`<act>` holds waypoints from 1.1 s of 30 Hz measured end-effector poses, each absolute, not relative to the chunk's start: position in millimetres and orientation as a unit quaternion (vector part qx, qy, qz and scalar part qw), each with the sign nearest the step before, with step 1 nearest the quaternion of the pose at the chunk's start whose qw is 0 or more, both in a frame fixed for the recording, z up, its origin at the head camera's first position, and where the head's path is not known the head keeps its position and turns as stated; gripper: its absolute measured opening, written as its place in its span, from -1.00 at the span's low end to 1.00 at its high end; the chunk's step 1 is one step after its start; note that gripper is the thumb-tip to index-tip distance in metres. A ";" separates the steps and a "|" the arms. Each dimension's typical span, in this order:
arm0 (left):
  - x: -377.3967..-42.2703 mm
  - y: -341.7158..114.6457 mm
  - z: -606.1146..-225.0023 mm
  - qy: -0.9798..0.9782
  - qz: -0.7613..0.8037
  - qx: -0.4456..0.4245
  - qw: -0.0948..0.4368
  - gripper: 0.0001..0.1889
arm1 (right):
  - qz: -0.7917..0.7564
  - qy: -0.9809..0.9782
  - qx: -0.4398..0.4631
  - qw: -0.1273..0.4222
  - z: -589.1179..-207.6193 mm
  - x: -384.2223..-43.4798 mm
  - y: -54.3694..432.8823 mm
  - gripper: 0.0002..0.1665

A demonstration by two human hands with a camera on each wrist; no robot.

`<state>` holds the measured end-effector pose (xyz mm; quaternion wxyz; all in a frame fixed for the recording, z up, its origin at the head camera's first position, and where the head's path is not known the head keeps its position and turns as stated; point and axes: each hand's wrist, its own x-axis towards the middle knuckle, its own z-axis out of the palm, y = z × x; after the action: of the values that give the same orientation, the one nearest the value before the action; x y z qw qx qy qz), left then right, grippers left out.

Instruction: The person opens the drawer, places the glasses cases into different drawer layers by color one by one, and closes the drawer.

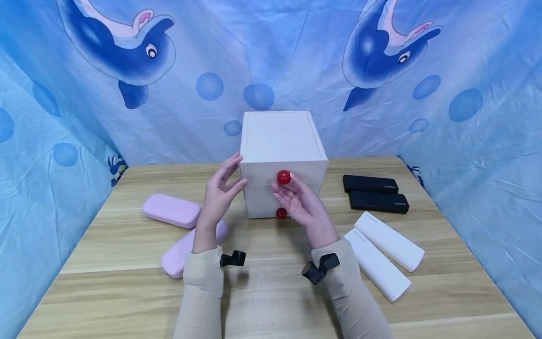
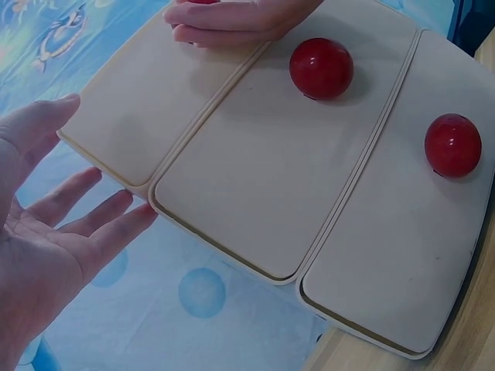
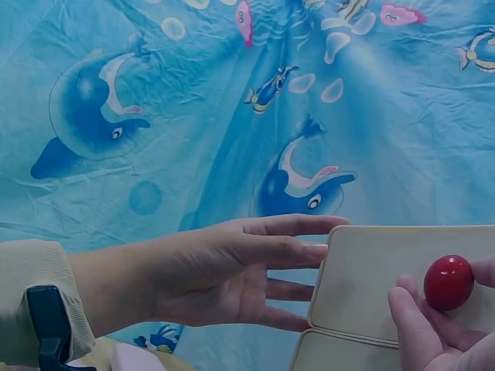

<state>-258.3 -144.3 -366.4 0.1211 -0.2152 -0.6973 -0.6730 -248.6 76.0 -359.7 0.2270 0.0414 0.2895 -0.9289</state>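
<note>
- Beige sleeves (image 1: pixel 201 282) reach in from 6 o'clock over the wooden surface (image 1: pixel 271 310), each with a black wrist camera (image 1: pixel 233 258) strapped near its cuff.
- White drawer box (image 1: pixel 277 136) stands straight ahead, at 12 o'clock from the wearer; the clock hours below are read around it in the head view. It has three stacked fronts, each with a round red knob.
- Left hand (image 1: pixel 220 190), at 8 to 9 o'clock, is spread wide with fingers extended; the fingers are at the box's side and the thumb at its front edge, near the top.
- Right hand (image 1: pixel 302 207), at 5 o'clock, has its thumb and fingers closed around the top knob (image 1: pixel 283 177), holding it between them.
- Middle knob (image 2: pixel 321 69) shows in the left wrist view; the bottom knob (image 1: pixel 281 213) sits at 6 o'clock, just beside the right hand in the head view.
- Two lilac cases (image 1: pixel 171 210) lie toward 8 o'clock, the nearer one partly hidden by the left arm.
- Two black cases (image 1: pixel 378 201) lie between 3 and 4 o'clock, touching each other.
- Two white cases (image 1: pixel 389 241) lie slantwise at 4 o'clock, side by side.
- Blue cloth (image 1: pixel 279 61) printed with dolphins hangs behind, at 12 o'clock.
</note>
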 end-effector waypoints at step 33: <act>-260.3 -143.2 -366.1 -0.684 -0.680 -0.222 0.143 -0.55 | -0.922 0.311 0.058 0.224 -358.2 -221.1 78.4 -0.67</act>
<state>-260.3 -143.2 -366.1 0.1434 -0.2221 -0.6840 -0.6799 -221.1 78.4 -358.2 0.2242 0.0580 0.3107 -0.9218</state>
